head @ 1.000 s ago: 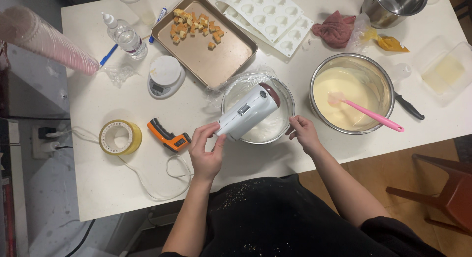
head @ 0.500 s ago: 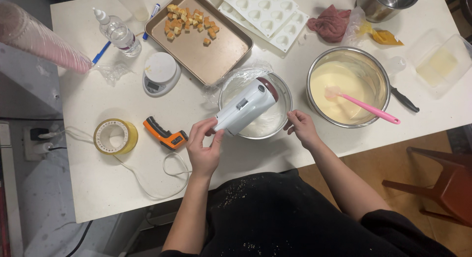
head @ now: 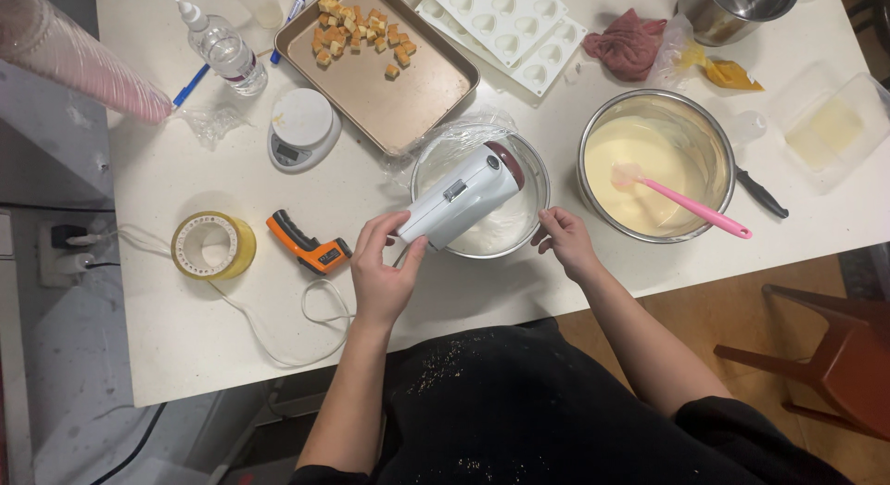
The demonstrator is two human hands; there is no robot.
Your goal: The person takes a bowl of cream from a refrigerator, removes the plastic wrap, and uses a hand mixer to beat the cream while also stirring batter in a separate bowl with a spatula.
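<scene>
My left hand (head: pixel 382 270) grips the rear end of a white hand mixer (head: pixel 461 197) with a dark red tip. The mixer lies tilted over a metal bowl (head: pixel 533 184) of white cream. My right hand (head: pixel 564 240) rests its fingers on that bowl's near right rim. A white cord (head: pixel 278 327) runs from the mixer's end across the white table (head: pixel 185 346) toward the left. The beaters are hidden under the mixer body.
A larger metal bowl (head: pixel 593 142) of yellow batter holds a pink spatula (head: pixel 691 207). An orange thermometer gun (head: pixel 308 245), a yellow tape roll (head: pixel 211 247), a small scale (head: pixel 301 128), a baking tray (head: pixel 426 86) with cake cubes, a white heart mould (head: pixel 505 21) and a water bottle (head: pixel 222 49) lie around.
The mixer and both hands stay at the cream bowl; the view has shifted slightly, and the mixer's angle over the bowl changes a little.
</scene>
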